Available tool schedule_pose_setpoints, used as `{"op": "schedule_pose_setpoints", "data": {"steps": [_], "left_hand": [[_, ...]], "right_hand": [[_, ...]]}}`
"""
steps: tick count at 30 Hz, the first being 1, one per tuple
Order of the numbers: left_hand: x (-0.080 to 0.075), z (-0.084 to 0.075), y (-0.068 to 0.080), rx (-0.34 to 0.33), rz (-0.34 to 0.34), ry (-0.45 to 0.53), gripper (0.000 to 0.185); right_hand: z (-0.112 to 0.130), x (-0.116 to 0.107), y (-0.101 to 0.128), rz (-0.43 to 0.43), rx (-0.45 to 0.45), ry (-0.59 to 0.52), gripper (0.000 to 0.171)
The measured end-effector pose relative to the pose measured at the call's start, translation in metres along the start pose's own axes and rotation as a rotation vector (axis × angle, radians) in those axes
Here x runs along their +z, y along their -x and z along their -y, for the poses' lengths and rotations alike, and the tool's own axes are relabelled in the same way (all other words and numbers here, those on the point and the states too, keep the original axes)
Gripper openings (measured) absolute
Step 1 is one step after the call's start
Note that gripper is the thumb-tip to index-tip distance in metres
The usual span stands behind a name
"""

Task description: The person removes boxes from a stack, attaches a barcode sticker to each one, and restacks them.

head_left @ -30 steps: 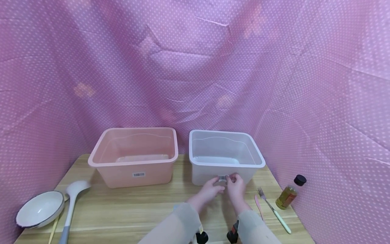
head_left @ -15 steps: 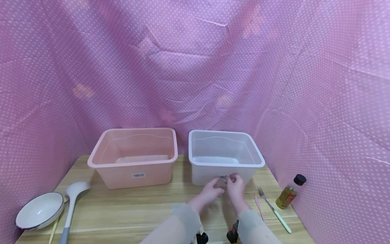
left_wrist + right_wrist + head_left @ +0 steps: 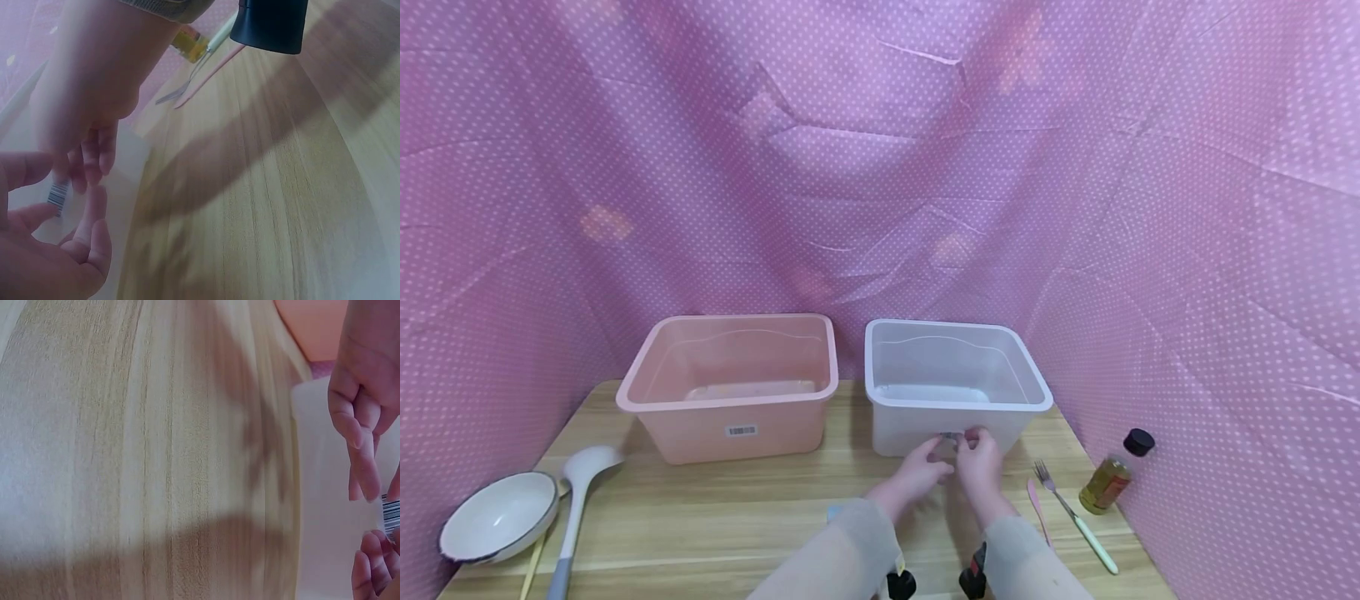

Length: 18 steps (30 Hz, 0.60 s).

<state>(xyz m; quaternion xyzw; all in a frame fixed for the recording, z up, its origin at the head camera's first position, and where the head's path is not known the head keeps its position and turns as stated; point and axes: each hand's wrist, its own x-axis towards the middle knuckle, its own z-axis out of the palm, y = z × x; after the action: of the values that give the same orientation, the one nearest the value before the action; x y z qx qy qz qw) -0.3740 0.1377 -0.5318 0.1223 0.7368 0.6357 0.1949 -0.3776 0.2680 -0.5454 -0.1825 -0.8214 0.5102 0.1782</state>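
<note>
A barcode sticker [image 3: 57, 197] lies at the front wall of the white plastic tub [image 3: 958, 407], between my two hands. My right hand [image 3: 981, 467] pinches one end of it, fingers bent close to the wall. At the sticker's other end, a fingertip of my left hand [image 3: 916, 475] touches it, while the other fingers are loosely bent. The right wrist view shows only part of the sticker [image 3: 392, 515], partly behind fingers. Whether its edge is lifted from the wall cannot be made out.
A pink tub [image 3: 700, 433] stands to the left. Far left are a white bowl [image 3: 499, 517], a ladle [image 3: 574, 508] and a yellowish stick [image 3: 532, 567]. At right lie a pink-handled utensil [image 3: 1036, 504] and a fork [image 3: 1078, 521], beside a tilted oil bottle [image 3: 1105, 486]. Pink dotted cloth [image 3: 880, 208] encloses the table.
Both hands stay nearly in place. Less of the sticker shows between the fingers than one second ago. The tubs and tableware have not moved.
</note>
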Motion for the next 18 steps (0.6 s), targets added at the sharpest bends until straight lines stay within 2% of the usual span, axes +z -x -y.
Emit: {"op": "schedule_pose_setpoints", "data": {"steps": [4,9,18], "left_hand": [[-0.0009,0.0004,-0.0002,-0.024,0.007,0.002,0.066],[-0.0017,0.0011,-0.0003,-0.04,0.013,-0.002,0.067],[0.0005,0.0015,0.0028,0.005,0.004,-0.005,0.067]], "right_hand": [[-0.0003,0.0009,0.0015,-0.006,-0.013,0.029,0.014],[-0.0014,0.0014,0.0011,-0.007,-0.007,0.01,0.017],[0.002,-0.001,0.0007,-0.003,0.003,-0.007,0.021]]}}
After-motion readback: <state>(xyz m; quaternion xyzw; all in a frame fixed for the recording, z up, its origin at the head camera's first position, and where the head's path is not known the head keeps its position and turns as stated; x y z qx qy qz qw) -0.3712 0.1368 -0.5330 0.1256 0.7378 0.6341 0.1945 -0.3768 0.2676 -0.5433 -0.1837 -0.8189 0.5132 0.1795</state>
